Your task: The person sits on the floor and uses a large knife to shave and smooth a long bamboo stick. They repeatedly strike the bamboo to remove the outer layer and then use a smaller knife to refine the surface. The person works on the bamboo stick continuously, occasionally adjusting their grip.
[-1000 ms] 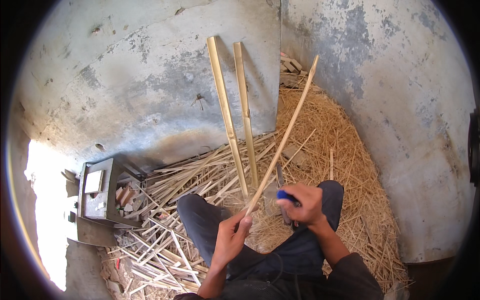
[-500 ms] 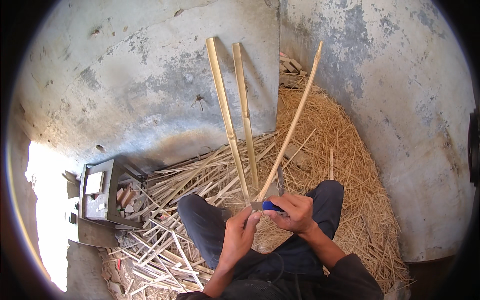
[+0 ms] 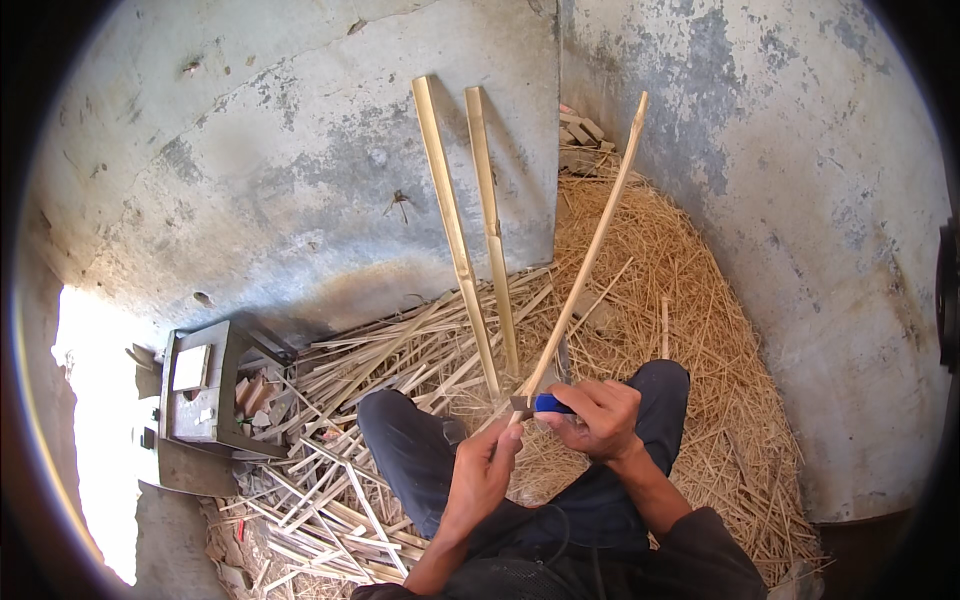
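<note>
A long pale bamboo strip (image 3: 592, 250) slants up and away to the right from between my hands. My left hand (image 3: 486, 468) pinches its near end between thumb and fingers. In my right hand (image 3: 596, 418) is a knife with a blue handle (image 3: 552, 403); the fingers wrap round it. Its short grey blade lies across the strip, just beyond my left thumb. Behind the strip a dark upright piece stands partly hidden. Two wider split bamboo lengths (image 3: 452, 220) lean on the wall ahead, left of the strip.
Cut bamboo strips (image 3: 350, 510) lie heaped on the floor to the left. Curly shavings (image 3: 730, 430) pile up at the right. A dark upturned stool (image 3: 205, 385) with broken brick pieces stands at the far left. Peeling walls (image 3: 760, 200) close in ahead and right.
The bamboo strip has shifted slightly right and nearer to me. My right hand with the knife has moved a little to the right; my left hand has moved slightly.
</note>
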